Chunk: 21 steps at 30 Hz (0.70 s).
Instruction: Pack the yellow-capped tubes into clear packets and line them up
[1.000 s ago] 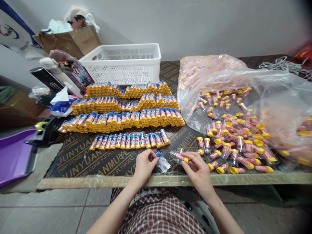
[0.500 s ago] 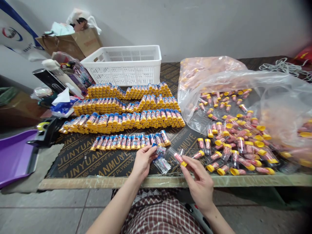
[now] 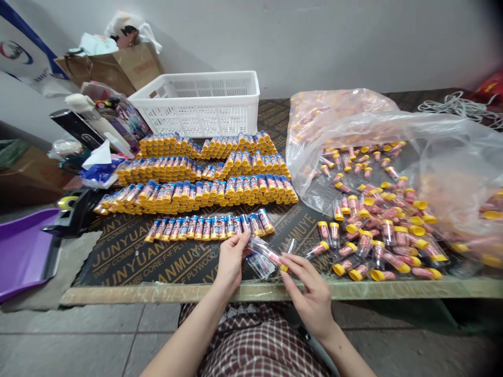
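A small clear tube (image 3: 265, 252) with pink contents and a yellow cap slants between my two hands. My right hand (image 3: 310, 290) pinches it at the capped end. The fingers of my left hand (image 3: 232, 259) are closed at its clear end, on a thin plastic sleeve that is mostly hidden there. Beneath the tube, several flat printed plastic sleeves (image 3: 261, 266) lie near the table edge. Just beyond my left hand runs a row of blue-labelled tubes (image 3: 206, 229) with yellow caps.
Stacked rows of labelled tubes (image 3: 220, 193) stand behind, before a white plastic basket (image 3: 200, 112). At right, loose unlabelled tubes (image 3: 365, 243) spill from a clear plastic bag (image 3: 338, 123). A tape dispenser (image 3: 73, 212) and a purple dustpan (image 3: 25, 251) are at left.
My right hand has moved left with the tube, bringing its clear end up to my left fingers. The blue end of the sleeve my left hand pinched is now hidden.
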Motion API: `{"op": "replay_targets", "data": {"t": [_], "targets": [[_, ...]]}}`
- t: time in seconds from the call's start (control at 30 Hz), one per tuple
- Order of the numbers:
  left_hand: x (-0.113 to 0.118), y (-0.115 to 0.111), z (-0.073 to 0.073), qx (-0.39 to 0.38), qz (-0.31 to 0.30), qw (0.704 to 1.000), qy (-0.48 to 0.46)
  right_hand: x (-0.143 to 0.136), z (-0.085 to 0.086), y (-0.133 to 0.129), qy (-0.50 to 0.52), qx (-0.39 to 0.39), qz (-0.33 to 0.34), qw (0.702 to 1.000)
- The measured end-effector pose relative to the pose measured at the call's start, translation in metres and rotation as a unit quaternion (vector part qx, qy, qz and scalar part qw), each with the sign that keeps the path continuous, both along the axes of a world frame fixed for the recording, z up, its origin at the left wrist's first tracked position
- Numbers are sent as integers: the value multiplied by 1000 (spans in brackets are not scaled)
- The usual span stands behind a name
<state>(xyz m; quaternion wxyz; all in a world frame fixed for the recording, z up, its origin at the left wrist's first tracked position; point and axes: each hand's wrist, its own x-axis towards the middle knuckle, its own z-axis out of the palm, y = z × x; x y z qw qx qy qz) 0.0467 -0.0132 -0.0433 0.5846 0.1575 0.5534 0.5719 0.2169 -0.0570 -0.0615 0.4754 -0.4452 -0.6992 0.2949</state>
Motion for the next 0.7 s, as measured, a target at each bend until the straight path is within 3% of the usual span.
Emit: {"op": "replay_targets", "data": {"t": [0.13, 0.37, 0.53, 0.7], "targets": [[3, -4, 6, 19, -73, 997, -19, -1, -5, 2, -2, -37, 37, 999], [4, -16, 13, -24, -235, 971, -13, 2, -5, 17, -13, -9, 69, 997], [7, -21, 16, -37, -278, 960, -1, 4, -1, 24, 29, -63, 202, 977], [8, -23, 14, -40, -292, 956, 0, 2, -5, 22, 67, -76, 206, 973]]}}
